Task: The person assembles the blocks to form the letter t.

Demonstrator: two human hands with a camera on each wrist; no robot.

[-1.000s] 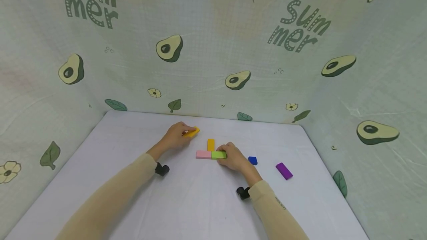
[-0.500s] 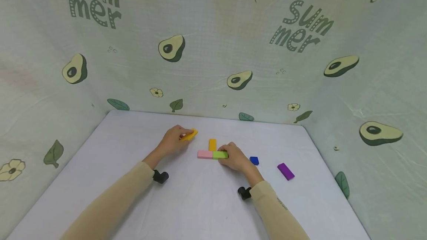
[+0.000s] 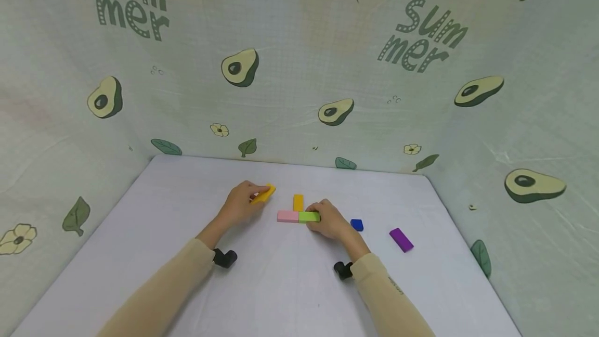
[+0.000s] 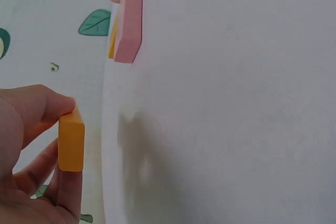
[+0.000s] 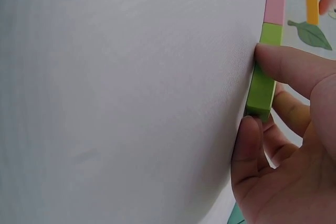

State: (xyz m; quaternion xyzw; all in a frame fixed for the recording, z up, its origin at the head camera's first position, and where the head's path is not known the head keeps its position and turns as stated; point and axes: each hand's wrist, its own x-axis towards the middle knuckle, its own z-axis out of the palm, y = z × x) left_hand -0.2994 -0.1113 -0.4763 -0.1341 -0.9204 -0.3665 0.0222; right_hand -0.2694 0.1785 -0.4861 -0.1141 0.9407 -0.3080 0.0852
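My left hand pinches a yellow-orange rectangular block between thumb and fingers. In the left wrist view a shadow falls on the cloth well to the side of this raised block. To its right on the white table, a pink block and a light green block lie end to end in one row. My right hand grips the green block at its right end, thumb on the near side. A second yellow block extends away from me behind the place where pink and green meet.
Right of my right hand lies a small blue block, and farther right a purple block set at a slant. A cloth wall printed with avocados rises behind the table and along both sides.
My left hand has come a little nearer to me and to the left, still pinching its yellow block, which has turned somewhat. My right hand stays in place on the green block.
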